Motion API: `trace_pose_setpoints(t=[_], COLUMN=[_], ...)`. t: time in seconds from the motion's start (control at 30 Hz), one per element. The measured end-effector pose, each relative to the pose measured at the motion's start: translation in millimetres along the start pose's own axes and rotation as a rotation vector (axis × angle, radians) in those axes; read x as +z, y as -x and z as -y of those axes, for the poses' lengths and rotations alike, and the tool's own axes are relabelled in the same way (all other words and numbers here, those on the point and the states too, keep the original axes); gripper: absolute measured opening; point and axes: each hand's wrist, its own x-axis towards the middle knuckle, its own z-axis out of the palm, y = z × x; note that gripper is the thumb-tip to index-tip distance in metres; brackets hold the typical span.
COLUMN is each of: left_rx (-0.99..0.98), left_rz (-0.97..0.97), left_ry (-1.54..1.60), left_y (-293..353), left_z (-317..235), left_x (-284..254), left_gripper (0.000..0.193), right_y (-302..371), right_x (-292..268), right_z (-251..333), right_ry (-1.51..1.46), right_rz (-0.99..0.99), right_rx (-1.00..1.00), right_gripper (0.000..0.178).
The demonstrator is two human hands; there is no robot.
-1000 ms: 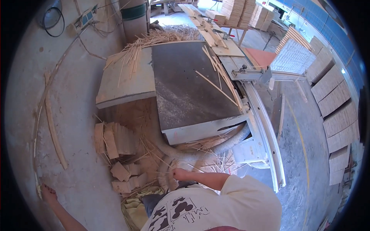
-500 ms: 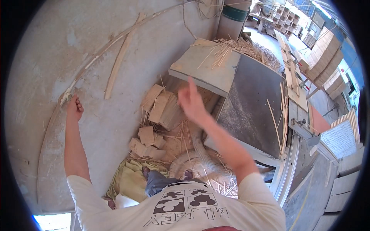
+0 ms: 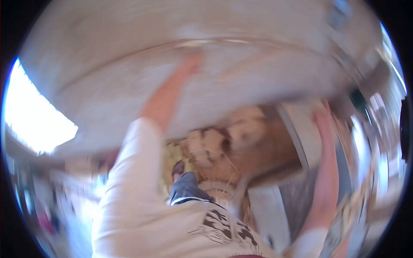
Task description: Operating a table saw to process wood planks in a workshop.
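The whole view is smeared by motion. My left hand (image 3: 191, 62) reaches up to the pale wall, at the long dark cable-like line (image 3: 142, 56) that curves across it. Its fingers are too blurred to show whether they grip the line. My right hand (image 3: 322, 117) is out to the right, over or beside the light panel (image 3: 297, 129) of the machine table. One finger stands apart from the rest, and I see nothing held in it.
Wood blocks (image 3: 206, 142) are piled at the foot of the wall, with a yellow-green cloth (image 3: 170, 161) beside them. A grey hose (image 3: 215, 187) and thin wood strips lie near my feet. The dark machine top (image 3: 297, 198) stands to the right. A bright opening (image 3: 36, 112) is at the far left.
My view has swung left, so the wall fills the top and a bright opening shows at left. Both hands now appear farther right in the picture, the left one also higher.
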Motion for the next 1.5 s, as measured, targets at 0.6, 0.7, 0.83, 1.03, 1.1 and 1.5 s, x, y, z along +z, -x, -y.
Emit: trace_pose_setpoints(t=[0.6,0.7,0.83,1.03,1.1,1.5], left_rx=[0.093,-0.088,-0.012,-0.196,-0.135,-0.187], left_rz=[-0.18,-0.122,0.195,0.099,0.019,-0.108], left_ry=[-0.338,-0.199,-0.231,-0.022,-0.033,-0.138], left_y=[-39,35,-31,-58,-47,-62], left_z=[40,-7,-39,-54,-56,-15], left_x=[75,71,-111,-26,-32,-45], left_gripper=[0.037,0.036,0.031,0.027,0.028,0.022], right_y=[213,264,327,412,423,393], right_x=[292,256,221,160,161,160], right_z=[-39,-111,-166,-201,-219,-236], right_ry=[-0.123,0.148,0.153,0.122,0.215,0.15], right_rz=[1.069,0.935,0.852,0.476,0.649,0.365], right_rx=[0.027,0.143,0.327,0.359,0.605,0.321], right_gripper=[0.038,0.045,0.039,0.025,0.027,0.017])
